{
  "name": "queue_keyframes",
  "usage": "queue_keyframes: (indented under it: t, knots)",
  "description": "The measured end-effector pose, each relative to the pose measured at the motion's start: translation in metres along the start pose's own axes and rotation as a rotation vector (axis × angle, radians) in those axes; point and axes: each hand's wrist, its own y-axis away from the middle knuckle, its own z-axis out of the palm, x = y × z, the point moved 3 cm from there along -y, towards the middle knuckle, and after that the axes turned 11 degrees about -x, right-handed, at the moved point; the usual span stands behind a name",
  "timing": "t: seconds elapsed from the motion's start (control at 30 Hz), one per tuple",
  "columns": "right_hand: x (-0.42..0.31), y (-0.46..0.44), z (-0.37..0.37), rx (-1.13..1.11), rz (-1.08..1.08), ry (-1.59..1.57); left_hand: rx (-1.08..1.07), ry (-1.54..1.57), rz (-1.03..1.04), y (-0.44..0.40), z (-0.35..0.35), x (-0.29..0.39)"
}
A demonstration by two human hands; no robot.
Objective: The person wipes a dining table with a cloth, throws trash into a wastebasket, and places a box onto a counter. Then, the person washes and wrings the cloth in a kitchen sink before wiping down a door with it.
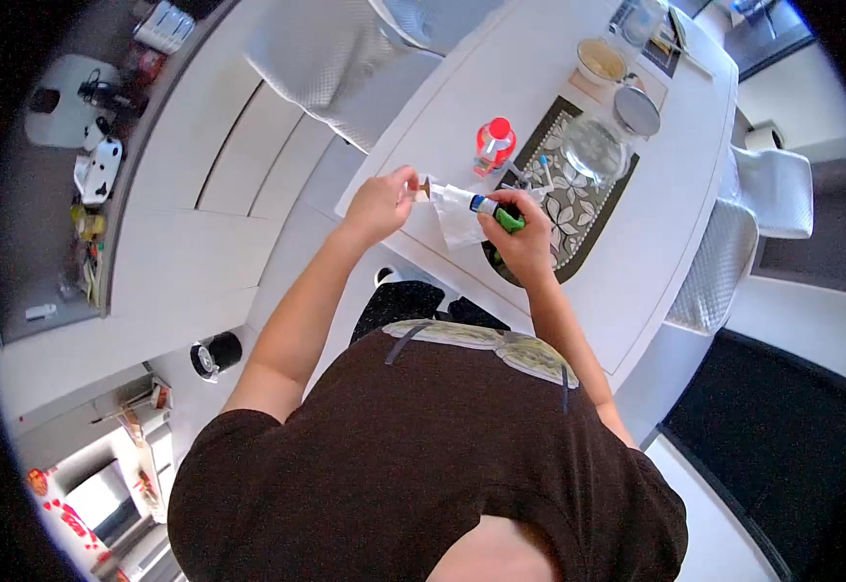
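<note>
My left hand [380,206] is closed, thumb and fingertips pinching a small clear piece with a brown disc [426,188]; its kind is unclear. Facing it, my right hand [524,233] grips a small tube with a blue and white band [483,205]. Something green [509,220] shows between the right fingers. Beneath the two hands lies a white tissue [459,225], partly covered. Just beyond them, a clear bottle with a red cap and red lower part [495,144] stands upright. Small white and blue items [545,170] rest beside my right hand.
A leaf-patterned placemat [570,233] carries a round glass vessel [594,150]. Farther back are a round metal lid [636,112] and a bowl with pale contents [601,61]. Quilted chairs [331,58] flank the white table [655,242].
</note>
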Motion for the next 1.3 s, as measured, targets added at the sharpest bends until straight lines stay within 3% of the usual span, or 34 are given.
queue_keyframes:
  t: [0.13, 0.27, 0.4, 0.53, 0.63, 0.83, 1.07, 1.17, 1.23, 1.27, 1.3]
  knots:
    - [-0.033, -0.016, 0.022, -0.135, -0.078, 0.094, 0.101, 0.024, 0.135, 0.028, -0.014, -0.003]
    - [-0.069, -0.022, 0.066, -0.209, -0.172, 0.336, 0.072, 0.066, 0.051, 0.061, -0.042, -0.018]
    - [-0.104, -0.027, 0.128, -0.225, -0.235, 0.428, 0.102, -0.008, 0.113, 0.105, -0.069, -0.053]
    - [-0.132, -0.026, 0.206, -0.294, -0.319, 0.339, 0.226, -0.104, 0.210, 0.158, -0.098, -0.096]
    - [-0.141, -0.024, 0.258, -0.319, -0.301, 0.200, 0.243, 0.003, -0.006, 0.197, -0.117, -0.136]
    - [-0.153, -0.015, 0.340, -0.473, -0.106, 0.304, 0.281, 0.068, -0.112, 0.263, -0.143, -0.213]
    - [-0.171, -0.026, 0.396, -0.596, -0.306, 0.377, 0.320, 0.028, -0.242, 0.313, -0.166, -0.242]
    - [-0.177, -0.032, 0.408, -0.692, -0.383, 0.234, 0.410, 0.086, -0.209, 0.324, -0.171, -0.251]
    - [-0.179, -0.037, 0.413, -0.781, -0.092, -0.108, 0.536, 0.281, -0.227, 0.337, -0.184, -0.245]
    - [-0.184, -0.038, 0.415, -0.797, -0.106, -0.114, 0.553, 0.276, -0.239, 0.341, -0.188, -0.247]
    - [-0.185, -0.039, 0.418, -0.841, 0.078, -0.360, 0.550, 0.347, -0.247, 0.343, -0.192, -0.250]
